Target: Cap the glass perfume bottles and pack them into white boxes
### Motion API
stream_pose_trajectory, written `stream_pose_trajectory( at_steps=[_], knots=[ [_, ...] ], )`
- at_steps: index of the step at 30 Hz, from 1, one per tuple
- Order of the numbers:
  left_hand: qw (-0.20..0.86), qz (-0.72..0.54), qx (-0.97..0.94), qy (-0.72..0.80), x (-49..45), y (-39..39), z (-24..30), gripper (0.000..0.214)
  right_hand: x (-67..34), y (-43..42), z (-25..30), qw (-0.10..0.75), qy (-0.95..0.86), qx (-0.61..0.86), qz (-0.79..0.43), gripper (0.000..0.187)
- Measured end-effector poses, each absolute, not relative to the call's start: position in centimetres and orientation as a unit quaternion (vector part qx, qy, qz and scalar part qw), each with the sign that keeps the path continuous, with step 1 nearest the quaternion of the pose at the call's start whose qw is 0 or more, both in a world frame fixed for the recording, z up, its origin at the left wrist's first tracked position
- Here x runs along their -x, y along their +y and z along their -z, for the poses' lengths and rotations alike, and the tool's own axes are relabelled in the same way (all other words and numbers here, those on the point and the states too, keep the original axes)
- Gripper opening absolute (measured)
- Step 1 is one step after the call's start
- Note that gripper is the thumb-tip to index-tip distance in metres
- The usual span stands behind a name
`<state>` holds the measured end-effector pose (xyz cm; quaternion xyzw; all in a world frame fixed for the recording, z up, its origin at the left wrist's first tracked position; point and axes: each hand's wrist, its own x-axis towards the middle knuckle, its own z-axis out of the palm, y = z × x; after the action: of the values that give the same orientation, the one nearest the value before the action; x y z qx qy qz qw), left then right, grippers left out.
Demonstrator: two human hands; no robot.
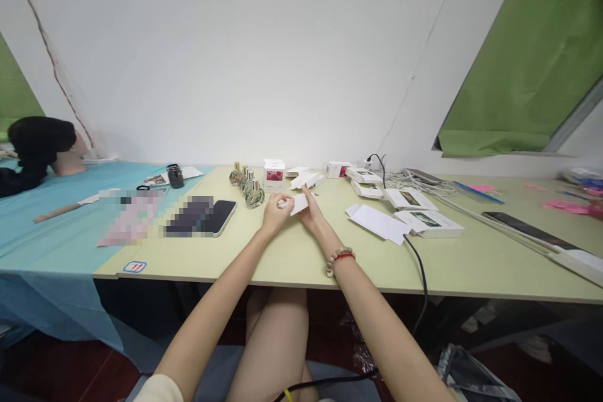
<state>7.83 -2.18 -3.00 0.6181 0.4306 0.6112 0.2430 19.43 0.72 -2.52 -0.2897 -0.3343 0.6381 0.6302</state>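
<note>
Several glass bottles (255, 196) stand unboxed; one printed box (274, 177) beside them appears fully formed. The left hand (276, 213) pinches a white carton (300, 204) above the table (287, 257), the right hand (311, 210) gripping its other side. Flattened cartons (426, 222) seemingly remain unformed. The held piece looks plain, apparently unclosed.

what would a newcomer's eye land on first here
Probably the bracelet-wearing right hand and the left hand, holding a piece of white card near the middle of the picture. Next, perhaps, the dark-haired mannequin head at the far left, then the glass bottles standing just beyond the left hand, or the large green sheet at upper right.
</note>
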Motion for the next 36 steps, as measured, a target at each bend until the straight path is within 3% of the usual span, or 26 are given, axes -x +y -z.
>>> stream_pose_trajectory(
  at_steps=[19, 27, 32, 36],
  knots=[
    [0.082, -0.545, -0.688, 0.472, -7.3, -4.7, 1.9, 0.017, -18.8, -0.8, 1.5, 0.564, -0.383, 0.269, -0.68, 0.024],
    [0.108, -0.56, -0.671, 0.474, -7.3, -4.6, 2.2, 0.018, -18.6, -0.8, 1.8, 0.551, -0.383, 0.337, -0.66, 0.03],
    [0.154, -0.58, -0.638, 0.483, -7.4, -4.1, 3.1, 0.02, -18.6, 0.3, 2.8, 0.58, -0.334, 0.394, -0.63, 0.044],
    [0.188, -0.605, -0.605, 0.483, -7.2, -2.9, 3.6, 0.028, -19.2, 1.9, 3.4, 0.593, -0.308, 0.413, -0.619, 0.044]
  ],
)
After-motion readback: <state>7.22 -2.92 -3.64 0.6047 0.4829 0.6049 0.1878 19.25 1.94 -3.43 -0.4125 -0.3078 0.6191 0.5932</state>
